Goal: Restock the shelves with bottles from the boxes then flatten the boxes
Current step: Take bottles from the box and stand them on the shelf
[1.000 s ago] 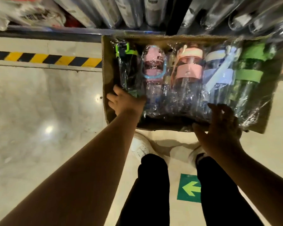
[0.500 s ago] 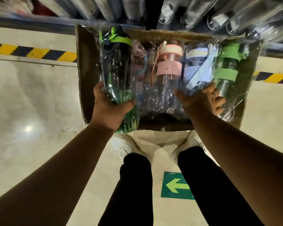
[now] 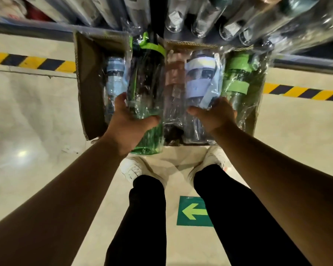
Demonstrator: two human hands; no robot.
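Left hand (image 3: 131, 123) grasps the dark-green bottle (image 3: 148, 93), long axis running away from the person, cap toward the shelf (image 3: 31, 27). Right hand (image 3: 215, 115) grasps the blue-capped bottle (image 3: 198, 81) inside the box (image 3: 87, 83).

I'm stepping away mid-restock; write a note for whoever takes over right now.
Left hand grips the dark green bottle, lifted partly out of the box.
Right hand grips the pale blue bottle inside the box.
The small blue bottle, pink bottle and light green bottle lie in it too.
Done: none of these shelved.
Left: shelve them all, flatten the box.
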